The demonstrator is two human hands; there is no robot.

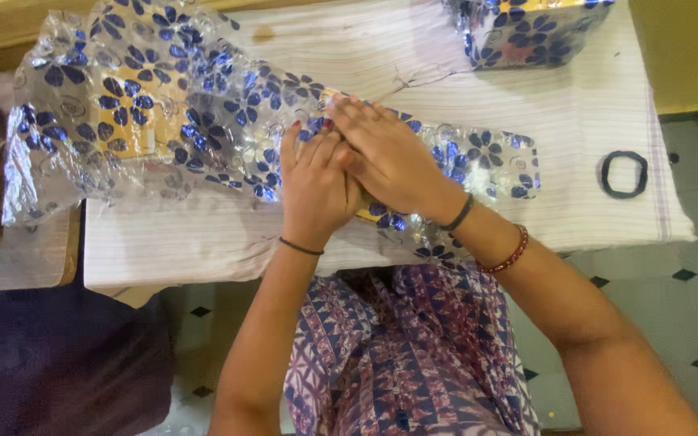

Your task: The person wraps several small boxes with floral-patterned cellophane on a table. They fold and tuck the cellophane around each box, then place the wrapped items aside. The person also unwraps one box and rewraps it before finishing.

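On the cloth-covered table (527, 73), both hands are pressing the flowered wrapping film (203, 121) flat over a box: left hand (317, 190) and right hand (385, 153) overlapping, palms down. I'd be keeping that film taut while creasing.

Glossy, crinkled clear plastic wrap (163, 105) with blue flowers lies on matt, finely striped cloth (527, 89).

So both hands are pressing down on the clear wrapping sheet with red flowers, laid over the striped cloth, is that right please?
Not quite: the flowers are blue, not red. The head view shows the left hand and right hand pressing together on the clear wrapping sheet printed with blue flowers, which does lie over the striped cloth.
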